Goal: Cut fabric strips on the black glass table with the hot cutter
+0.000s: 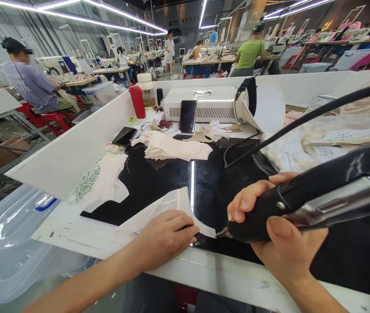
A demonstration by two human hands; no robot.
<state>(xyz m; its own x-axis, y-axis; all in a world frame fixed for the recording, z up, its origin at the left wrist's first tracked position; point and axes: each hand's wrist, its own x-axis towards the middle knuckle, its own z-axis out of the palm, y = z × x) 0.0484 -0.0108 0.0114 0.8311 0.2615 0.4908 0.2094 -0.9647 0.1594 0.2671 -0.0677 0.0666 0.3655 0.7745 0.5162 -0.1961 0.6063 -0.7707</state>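
Note:
My right hand (285,234) is wrapped round a black handheld tool (259,217) with a silver lever along its side. Its narrow metal tip points left and meets, or nearly meets, the corner of a white fabric piece (172,202). My left hand (168,234) presses on that piece close to the table's front edge, fingers bent and held together; its fingertips are partly hidden. Under the fabric lies a shiny black work surface (159,178). Beyond it sits a stack of pale fabric pieces (175,145). More white pieces (107,174) rest at the left.
A white vented box (201,104), a phone (188,116), a red bottle (137,102) and a white lamp-like hood (266,106) stand at the back. A black cable (318,111) arches at right. Green cord (89,180) and a clear plastic bin (5,252) are at left.

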